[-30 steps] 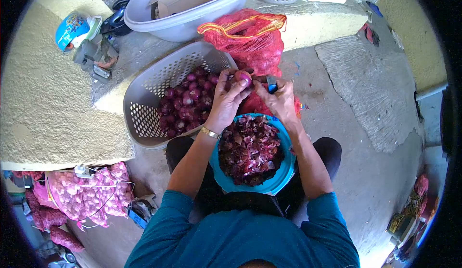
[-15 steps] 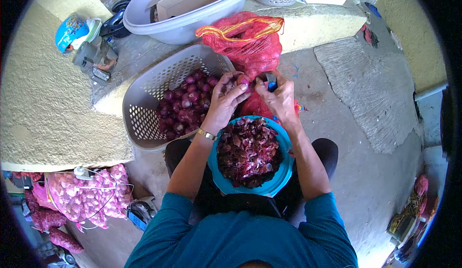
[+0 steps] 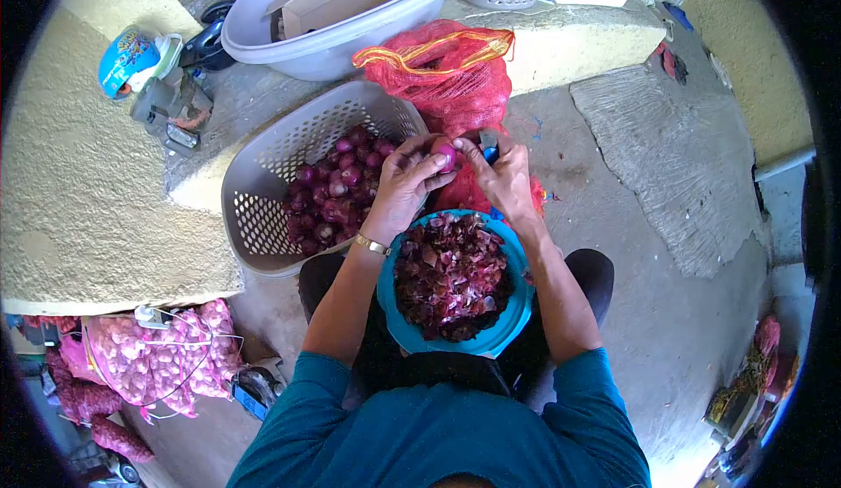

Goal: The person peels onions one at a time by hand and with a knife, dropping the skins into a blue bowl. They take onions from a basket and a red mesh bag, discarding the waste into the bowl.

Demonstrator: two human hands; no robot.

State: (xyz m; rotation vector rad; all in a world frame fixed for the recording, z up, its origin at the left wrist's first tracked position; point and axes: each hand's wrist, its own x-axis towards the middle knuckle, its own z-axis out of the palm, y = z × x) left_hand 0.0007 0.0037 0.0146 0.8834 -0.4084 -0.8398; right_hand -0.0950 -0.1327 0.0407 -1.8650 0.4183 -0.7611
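Note:
Between the fingertips of my left hand (image 3: 407, 177) is a red onion (image 3: 446, 155). My right hand (image 3: 505, 177) is close beside it, fingers curled round a small knife (image 3: 491, 153) with a blue part and a grey blade; most of it is hidden by the hand. The right thumb and finger reach toward the onion's side. Below both hands, a blue basin (image 3: 521, 313) on my lap holds a heap of onion skins (image 3: 451, 278). Left of my left hand, a grey perforated basket (image 3: 254, 173) contains many red onions (image 3: 337, 186).
A red mesh sack (image 3: 455, 85) stands just beyond my hands. A large grey tub (image 3: 307, 59) with a box in it rests on the ledge. Pink mesh bags of bulbs (image 3: 158, 357) lie at lower left. A rough grey patch of floor (image 3: 657, 155) is on the right.
The onion has turned in my left fingers, showing more of its bright purple side. My right hand has shifted slightly left, its thumb nearer the onion.

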